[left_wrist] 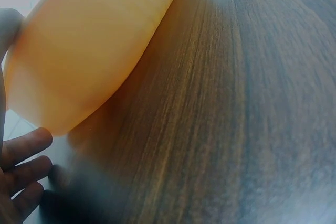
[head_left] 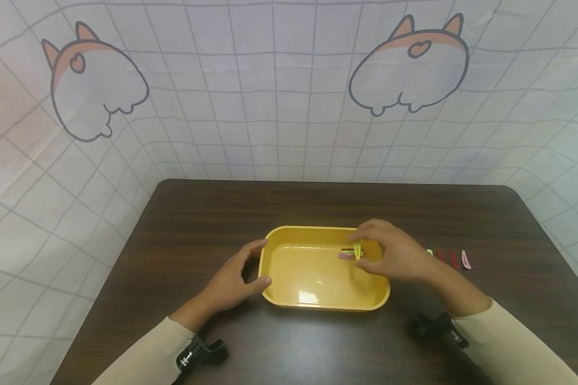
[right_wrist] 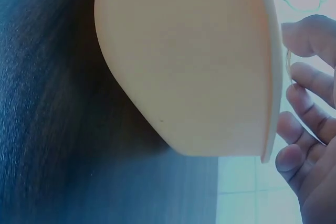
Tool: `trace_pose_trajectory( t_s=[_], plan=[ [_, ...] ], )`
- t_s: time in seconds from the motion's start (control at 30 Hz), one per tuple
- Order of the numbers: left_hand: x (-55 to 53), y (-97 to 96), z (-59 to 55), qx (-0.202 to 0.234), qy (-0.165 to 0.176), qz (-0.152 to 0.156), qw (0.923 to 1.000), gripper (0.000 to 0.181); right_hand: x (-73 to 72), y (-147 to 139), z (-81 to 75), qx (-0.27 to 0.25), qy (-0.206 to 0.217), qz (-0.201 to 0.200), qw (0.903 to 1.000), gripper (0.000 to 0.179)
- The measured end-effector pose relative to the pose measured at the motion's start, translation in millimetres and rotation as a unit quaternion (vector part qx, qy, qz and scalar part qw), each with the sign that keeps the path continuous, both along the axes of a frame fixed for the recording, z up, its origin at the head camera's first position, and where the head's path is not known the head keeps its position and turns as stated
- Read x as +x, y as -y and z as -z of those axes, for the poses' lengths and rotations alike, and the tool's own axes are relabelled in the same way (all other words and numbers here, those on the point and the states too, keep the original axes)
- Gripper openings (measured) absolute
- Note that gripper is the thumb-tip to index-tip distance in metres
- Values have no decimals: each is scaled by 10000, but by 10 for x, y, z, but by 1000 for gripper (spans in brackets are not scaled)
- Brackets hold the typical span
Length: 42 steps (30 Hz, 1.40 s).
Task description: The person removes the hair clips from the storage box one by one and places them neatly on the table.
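A yellow plastic tray (head_left: 313, 291) stands on the table. In the head view my left hand (head_left: 228, 280) is at its left end, thumb tip on the rim; the left wrist view shows other fingers (left_wrist: 29, 169) loosely extended beside the tray's wall. My right hand (head_left: 395, 251) is over the tray's right side, pinching a yellow hair clip (head_left: 357, 251) between thumb and fingers. The right wrist view shows only its thin edge (right_wrist: 289, 64). Below it, inside the tray, lie a pink hair clip (head_left: 345, 256) and other clips, partly hidden by the hand.
Right of the tray, beyond my right forearm, several hair clips lie in a row: a light green clip (head_left: 430, 252), red ones (head_left: 454, 260) and a pink one at the end (head_left: 466, 260). The dark wooden table (head_left: 212, 208) meets a white grid-patterned curtain (head_left: 289, 117) behind and at both sides.
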State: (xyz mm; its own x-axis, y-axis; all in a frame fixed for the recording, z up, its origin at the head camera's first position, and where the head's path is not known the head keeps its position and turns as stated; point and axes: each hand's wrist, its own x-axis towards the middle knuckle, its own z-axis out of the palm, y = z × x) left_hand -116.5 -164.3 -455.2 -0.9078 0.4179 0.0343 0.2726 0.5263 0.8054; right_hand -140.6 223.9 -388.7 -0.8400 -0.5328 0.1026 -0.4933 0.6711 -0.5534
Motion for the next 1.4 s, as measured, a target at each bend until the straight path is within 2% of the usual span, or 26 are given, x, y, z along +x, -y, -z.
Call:
trace_pose_trajectory(
  t_s=[0.37, 0.73, 0.87, 1.1, 1.4],
  plan=[
    [3, 9, 3, -34, 1, -31, 10000, 77, 28, -218, -62, -6, -173, -93, 9998, 45],
    [4, 15, 35, -17, -42, -17, 10000, 77, 137, -472, -54, -143, -410, 79, 9990, 46],
    [6, 12, 33, -20, -31, -19, 10000, 78, 179, -551, -34, -180, -305, 225, 9991, 47],
    [9, 23, 52, 13, -78, 21, 10000, 77, 234, -700, 42, 64, -497, 325, 9982, 48],
    [6, 22, 57, -22, -98, 29, 9999, 78, 328, -771, 151, -116, -702, 341, 9969, 50]
  ],
)
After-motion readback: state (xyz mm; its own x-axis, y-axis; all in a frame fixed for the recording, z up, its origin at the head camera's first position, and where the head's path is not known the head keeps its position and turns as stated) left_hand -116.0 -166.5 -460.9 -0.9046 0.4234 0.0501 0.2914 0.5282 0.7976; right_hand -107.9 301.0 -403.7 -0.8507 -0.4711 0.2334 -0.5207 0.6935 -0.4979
